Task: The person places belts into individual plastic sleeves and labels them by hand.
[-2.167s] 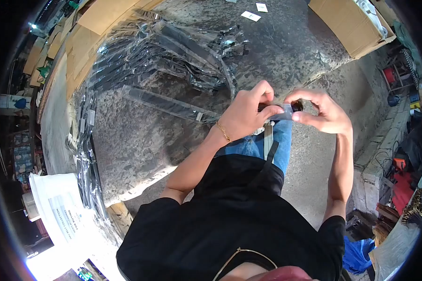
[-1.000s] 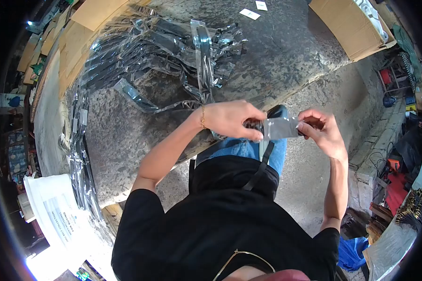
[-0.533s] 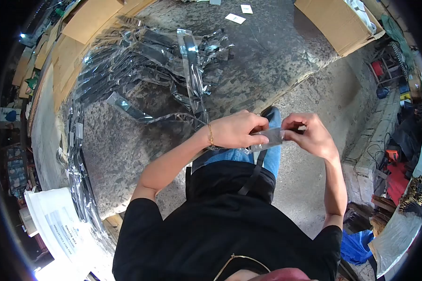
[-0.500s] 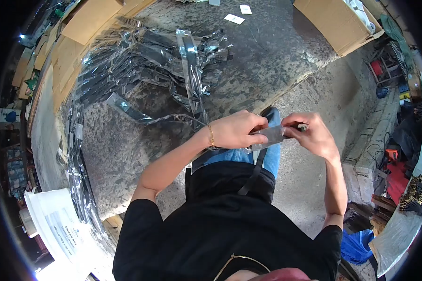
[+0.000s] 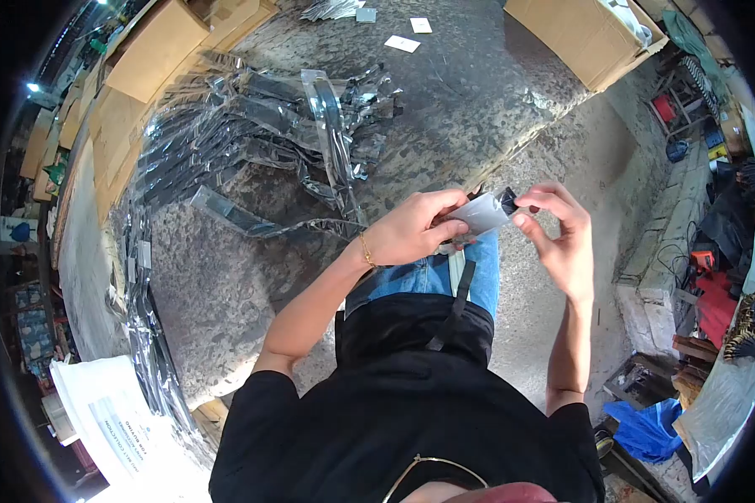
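Observation:
My left hand (image 5: 424, 225) is closed, thumb and fingers pinching a shiny clear plastic sleeve (image 5: 481, 215) above my knees. A black end (image 5: 509, 201), like that of a belt, shows at the sleeve's right tip. Close beside this end is my right hand (image 5: 560, 230), its thumb and forefinger apart and their tips near the sleeve's opening. From behind my left wrist, a dark strip in plastic (image 5: 235, 216) trails left across the work surface. Beyond it lies a heap of black belts in clear sleeves (image 5: 226, 126).
A grey mottled work surface (image 5: 218, 293) spreads ahead and left. Cardboard boxes stand at far left (image 5: 155, 50) and far right (image 5: 579, 38). White cards (image 5: 403, 44) lie at the back. A printed white bag (image 5: 113, 419) is at lower left, a blue bag (image 5: 646, 427) at lower right.
My right thumb and forefinger have parted from the sleeve's end, where they were pinching. The sleeve has tilted up to the right, and its black tip now shows.

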The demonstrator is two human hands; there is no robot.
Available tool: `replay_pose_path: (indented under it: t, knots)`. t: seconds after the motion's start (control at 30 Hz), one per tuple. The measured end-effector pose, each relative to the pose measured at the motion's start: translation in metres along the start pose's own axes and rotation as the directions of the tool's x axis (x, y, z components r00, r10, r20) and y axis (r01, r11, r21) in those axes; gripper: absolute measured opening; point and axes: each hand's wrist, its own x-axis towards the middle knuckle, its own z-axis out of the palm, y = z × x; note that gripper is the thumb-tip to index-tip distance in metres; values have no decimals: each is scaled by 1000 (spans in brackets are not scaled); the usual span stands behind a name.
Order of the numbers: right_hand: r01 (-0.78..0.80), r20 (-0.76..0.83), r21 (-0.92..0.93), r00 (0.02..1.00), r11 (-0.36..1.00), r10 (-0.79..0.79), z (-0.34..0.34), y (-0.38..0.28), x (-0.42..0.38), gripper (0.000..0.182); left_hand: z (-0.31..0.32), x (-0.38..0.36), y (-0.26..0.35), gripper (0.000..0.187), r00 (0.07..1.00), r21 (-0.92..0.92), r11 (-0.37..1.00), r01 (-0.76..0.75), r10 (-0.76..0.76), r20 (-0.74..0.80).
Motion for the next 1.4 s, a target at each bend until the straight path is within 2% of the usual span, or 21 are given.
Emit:
replay_pose_path:
  t: [0.07,0.13,0.27,0.37,0.43,0.57,0.63,0.7,0.8,0.9,0.97,1.03,1.07,1.1,1.13,1.17,1.23,1.3,1.33,1.37,1.4]
  knots:
    - [1,-54,23,999,1000,0,12,-4,-3,22,0,1,-4,8,999,1,1000,-23,23,-23]
    - [42,-105,-2,994,999,-42,18,-2,-3,23,-1,-1,-1,14,991,160,985,-70,87,-105]
    - [19,-74,100,997,995,-12,18,6,1,24,4,-1,-7,16,984,45,995,-94,100,-146]
    - [-64,4,199,998,978,64,11,3,5,21,4,-1,-4,16,978,131,984,-118,138,-156]
    - [-29,225,103,974,994,5,1,2,9,16,6,-1,-6,15,957,199,956,-215,247,-150]
    - [-47,214,99,977,994,25,6,-4,9,12,9,-1,-11,15,963,88,984,-156,171,-207]
    - [71,-9,165,997,984,-71,15,-1,4,12,8,-2,-12,14,980,31,999,21,-14,-201]
    - [153,-52,73,987,986,-149,20,6,2,12,7,-3,-6,15,983,35,998,48,-41,-180]
    - [90,-192,156,980,984,-59,31,14,-3,10,3,-3,0,16,987,116,991,67,-49,-151]
    - [-28,-289,41,956,999,39,42,7,-8,5,3,-2,6,19,993,210,977,21,3,-115]
    - [-192,-267,200,933,961,242,46,-6,-8,5,3,3,7,23,995,240,971,-19,42,-89]
    - [-101,-306,169,940,980,150,46,-1,-4,3,8,13,9,21,978,7,982,-186,186,-96]
    - [-45,-279,179,956,983,95,43,1,-1,4,9,15,13,17,995,-161,983,-85,74,-72]
    - [13,-256,190,966,982,37,40,1,2,6,10,17,18,17,994,-153,984,-90,79,-73]
    - [-20,-232,449,963,893,139,35,-2,5,10,10,21,22,16,987,-165,975,-147,134,-85]
    - [32,-216,576,970,817,114,30,3,10,17,9,25,27,15,977,-175,963,-205,190,-94]
    - [128,-257,650,965,749,58,22,-15,22,28,8,34,36,13,964,-217,940,-264,253,-78]
    - [142,-313,613,947,777,74,9,-11,32,35,10,43,48,12,946,-165,936,-312,290,-144]
    - [147,-340,622,936,769,96,2,-14,39,35,12,48,57,11,946,-168,939,-300,270,-180]
    - [254,-395,615,918,747,13,-6,-15,48,32,12,51,65,11,942,-153,937,-314,288,-170]
    - [299,-440,649,897,699,26,-13,-20,57,31,11,54,72,13,940,-38,952,-305,295,-173]
